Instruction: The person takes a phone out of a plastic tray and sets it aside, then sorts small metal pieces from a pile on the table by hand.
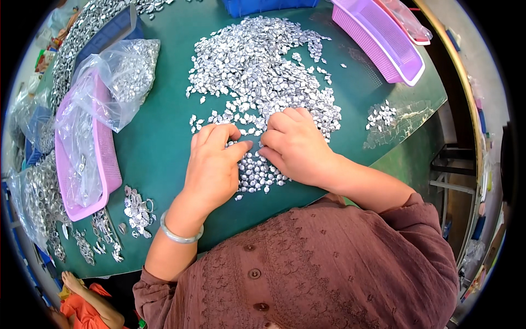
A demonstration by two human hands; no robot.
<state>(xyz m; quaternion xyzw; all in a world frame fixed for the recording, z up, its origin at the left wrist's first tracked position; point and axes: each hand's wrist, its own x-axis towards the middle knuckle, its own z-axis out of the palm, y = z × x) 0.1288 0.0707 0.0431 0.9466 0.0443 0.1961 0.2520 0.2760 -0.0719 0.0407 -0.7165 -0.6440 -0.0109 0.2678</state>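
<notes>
A large heap of small silver metal pieces [257, 60] spreads over the green table in front of me. At its near edge my left hand [212, 159] rests with bent fingers, thumb and forefinger tips close together among the pieces. My right hand [298, 143] is curled opposite, its fingers folded in and its thumb pointing toward the left hand. Whatever either hand pinches is too small or hidden to tell. Between and below the hands lies a smaller group of rounded silver pieces [255, 172], close to my body.
On the left stand a pink basket [112, 159] with clear plastic bags and a dark blue bin [104, 41]. Purple basket [397, 55] sits far right, near a small pile of pieces [381, 116]. Metal parts [138, 211] lie front left. Another person's arm [93, 304] shows lower left.
</notes>
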